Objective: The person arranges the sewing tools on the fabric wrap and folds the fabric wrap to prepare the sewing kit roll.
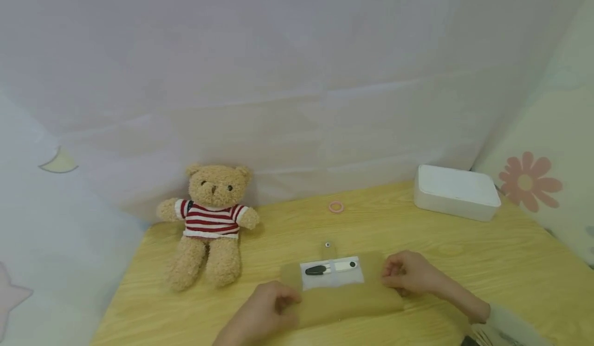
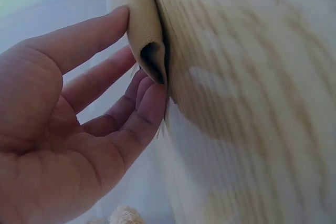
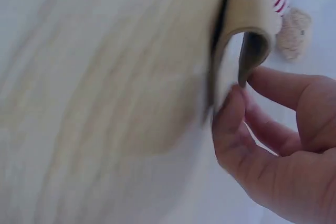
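A tan folding pouch [image 1: 343, 302] lies on the wooden table, its near part bent over in a rounded fold. On it, a white panel [image 1: 320, 283] carries a small black-and-white tool [image 1: 343, 266] under a pale strap; its exact kind is unclear. At the pouch's left end my left hand [image 1: 266, 310] has the thumb on the fold and fingers at the edge, pinching it, as the left wrist view shows. My right hand [image 1: 413, 273] grips the other end, with thumb and fingers around the flap's edge [image 3: 247, 61] in the right wrist view. A snap tab [image 1: 328, 246] sticks out behind.
A teddy bear [image 1: 213, 222] in a red-striped sweater sits at the back left. Farther back lies a pink ring [image 1: 336, 207]. A white box [image 1: 457, 194] stands at the back right, near the white curtain [image 1: 297, 119].
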{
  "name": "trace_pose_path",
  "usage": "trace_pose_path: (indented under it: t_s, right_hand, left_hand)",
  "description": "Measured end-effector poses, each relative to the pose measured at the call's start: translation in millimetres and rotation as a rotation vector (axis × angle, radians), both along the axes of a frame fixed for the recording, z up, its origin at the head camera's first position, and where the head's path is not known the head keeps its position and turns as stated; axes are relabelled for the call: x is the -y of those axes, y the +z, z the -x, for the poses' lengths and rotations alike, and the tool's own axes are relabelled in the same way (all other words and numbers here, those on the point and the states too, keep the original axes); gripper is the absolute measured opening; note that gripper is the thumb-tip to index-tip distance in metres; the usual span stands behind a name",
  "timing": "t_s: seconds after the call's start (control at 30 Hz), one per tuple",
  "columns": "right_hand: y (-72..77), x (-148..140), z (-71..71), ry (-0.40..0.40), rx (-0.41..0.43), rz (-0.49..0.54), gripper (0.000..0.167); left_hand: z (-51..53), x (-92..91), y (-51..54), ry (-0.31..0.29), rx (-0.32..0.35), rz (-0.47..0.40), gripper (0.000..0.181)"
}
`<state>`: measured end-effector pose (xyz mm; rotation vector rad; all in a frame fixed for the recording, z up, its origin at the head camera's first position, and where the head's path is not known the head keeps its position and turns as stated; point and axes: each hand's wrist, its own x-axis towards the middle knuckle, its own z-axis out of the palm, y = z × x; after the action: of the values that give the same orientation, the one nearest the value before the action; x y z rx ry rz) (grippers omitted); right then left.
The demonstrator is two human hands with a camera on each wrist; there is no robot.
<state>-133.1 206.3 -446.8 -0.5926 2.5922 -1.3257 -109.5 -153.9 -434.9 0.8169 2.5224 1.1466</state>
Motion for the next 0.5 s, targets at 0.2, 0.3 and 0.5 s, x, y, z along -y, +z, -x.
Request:
trace_pose_path:
  t_s: [0.2, 0.3, 0.5]
  right_hand:
    - [9.4, 5.8, -22.5, 0.093, -0.586, 0.041, 0.023]
    - [9.0, 12.4, -30.6, 0.255, -0.610, -0.028, 0.028]
    - [0.0, 12.5, -28.0, 0.366, -0.481, -0.208, 0.036]
  left_hand:
    - [-0.6, -6.1, 1.7, -0.007, -0.041, 0.030, 0.025]
    - [-0.8, -6.4, 2.9, -0.004, -0.034, 0.056, 0.025]
    - [-3.0, -7.7, 10.9, -0.052, -0.111, 0.156, 0.029]
